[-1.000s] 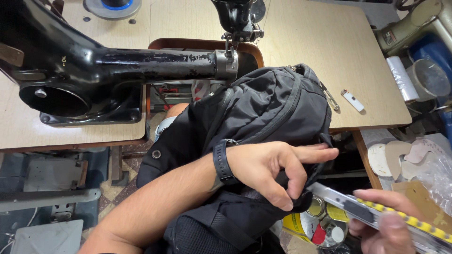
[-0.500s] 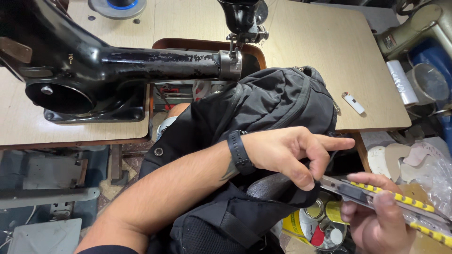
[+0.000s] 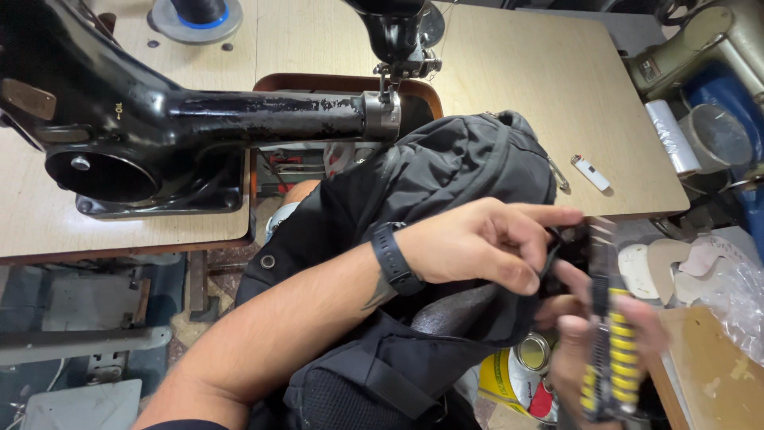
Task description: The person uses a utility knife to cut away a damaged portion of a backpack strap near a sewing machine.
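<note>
A black backpack [image 3: 454, 171] lies in my lap, below the arm of a black sewing machine [image 3: 239, 115]. My left hand [image 3: 477, 243], a black watch on its wrist, reaches across the bag and pinches a thin black strap [image 3: 551, 259] at the bag's right edge, forefinger stretched out. My right hand [image 3: 577, 350] is blurred at the lower right. It grips a utility knife [image 3: 611, 350] with yellow and black stripes, held nearly upright. The knife's top end is right beside the pinched strap. The blade itself is too blurred to see.
The wooden sewing table [image 3: 517, 72] carries a small white lighter [image 3: 592, 172] near its right edge. A clear plastic roll [image 3: 672, 137] and a second machine [image 3: 700, 48] stand at the far right. Tins [image 3: 532, 352] sit on the floor under the bag, cardboard cut-outs [image 3: 660, 267] to their right.
My right hand has swung the knife from lying slantwise at the lower right to upright, and brought it up to my left hand. My left hand has slid right along the bag.
</note>
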